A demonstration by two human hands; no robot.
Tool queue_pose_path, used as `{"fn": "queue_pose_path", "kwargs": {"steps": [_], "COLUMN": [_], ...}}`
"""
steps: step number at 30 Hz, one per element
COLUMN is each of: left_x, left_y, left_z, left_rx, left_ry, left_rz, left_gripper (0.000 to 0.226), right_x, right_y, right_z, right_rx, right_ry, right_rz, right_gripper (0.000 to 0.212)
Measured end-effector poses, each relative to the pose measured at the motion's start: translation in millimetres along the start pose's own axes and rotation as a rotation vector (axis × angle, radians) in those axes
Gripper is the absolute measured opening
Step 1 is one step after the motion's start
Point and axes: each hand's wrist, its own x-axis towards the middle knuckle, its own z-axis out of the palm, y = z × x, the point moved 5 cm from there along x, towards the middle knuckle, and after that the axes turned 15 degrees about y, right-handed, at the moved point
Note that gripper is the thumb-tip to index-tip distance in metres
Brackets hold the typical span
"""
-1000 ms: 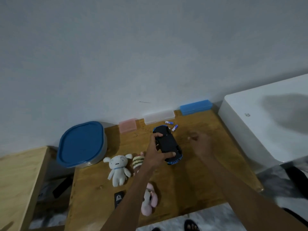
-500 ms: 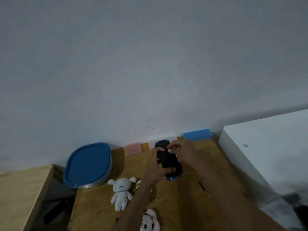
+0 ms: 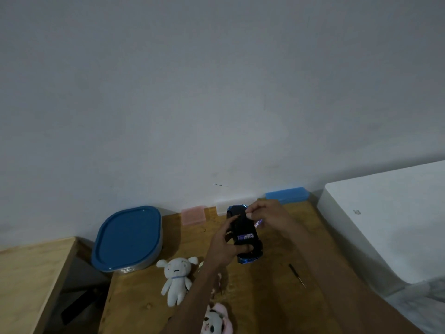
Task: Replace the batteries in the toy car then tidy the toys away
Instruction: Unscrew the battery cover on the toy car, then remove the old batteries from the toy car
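Note:
The toy car (image 3: 243,227), black underside up with blue trim, is held over the wooden table (image 3: 265,297). My left hand (image 3: 222,249) grips its left side and near end. One purple battery (image 3: 245,236) lies across the open underside. My right hand (image 3: 267,214) is at the car's far end, fingers pinched on a second purple battery (image 3: 258,223) beside the car's right edge. A small black screwdriver (image 3: 296,274) lies on the table to the right of the car.
A container with a blue lid (image 3: 127,237) stands at the table's far left. A white plush (image 3: 177,278) and a pink plush (image 3: 216,320) lie near the front. Pink (image 3: 193,214), clear (image 3: 222,206) and blue (image 3: 286,195) small boxes line the wall. A white appliance (image 3: 385,225) stands on the right.
My right hand went from the open table to the car's far end and now holds a battery there. The view tilted upward. My left hand kept its hold on the car.

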Motion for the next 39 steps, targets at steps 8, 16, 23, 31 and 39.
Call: {"fn": "queue_pose_path", "kwargs": {"steps": [8,16,23,31,39], "left_x": [-7.6,-20.9,-26.7,-28.9,-31.0], "left_y": [1.1,-18.8,-33.5,-44.8,-45.3], "left_z": [3.8,9.8,18.1,19.6,16.1], "left_rx": [0.012,0.007,0.054,0.044,0.037], "left_ry": [-0.044,-0.024,-0.055,-0.068,-0.079], "left_rz": [-0.005,-0.066,-0.063,-0.104,-0.131], "left_gripper": [0.098,0.096,0.091,0.091,0.091], "right_x": [-7.2,-27.5,-45.1,-37.3,-39.5], "right_y": [26.9,150.6,220.2,231.2,231.4], "right_z": [-46.5,-27.9,1.5,-0.6,4.5], "right_rx": [0.215,-0.094,-0.155,-0.295,-0.439], "right_ry": [0.348,0.336,0.361,0.398,0.355], "right_rz": [0.190,0.316,0.384,0.280,0.299], "right_gripper": [0.014,0.007,0.004,0.008,0.024]}}
